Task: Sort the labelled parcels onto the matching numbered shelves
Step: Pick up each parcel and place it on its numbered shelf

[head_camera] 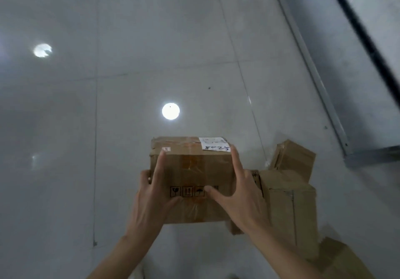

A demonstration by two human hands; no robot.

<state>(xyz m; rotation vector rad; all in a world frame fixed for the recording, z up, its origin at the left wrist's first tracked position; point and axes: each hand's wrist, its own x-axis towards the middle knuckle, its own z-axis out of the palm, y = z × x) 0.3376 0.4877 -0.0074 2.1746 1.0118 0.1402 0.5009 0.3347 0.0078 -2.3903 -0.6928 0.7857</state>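
— Forearms nearest; what's in grip?
— Item: parcel [190, 170], held above the floor [108, 84], left hand [151, 194] and right hand [236, 194] clasping its sides.
— Step?
— Label [214, 143] read; next, I judge, its numbered shelf.

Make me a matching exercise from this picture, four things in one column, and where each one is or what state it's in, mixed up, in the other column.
Things:
1. held parcel
2. white label
3. left hand
4. loose boxes

Places or states:
A. at the held parcel's far right corner, with handwritten digits
B. lying on the floor, to the right of the held parcel
C. grips the parcel's left side, index finger along its top
D. held up in both hands, taped across the middle

Pairs: 1-D, 2-A, 3-C, 4-B

The right hand grips the other side.
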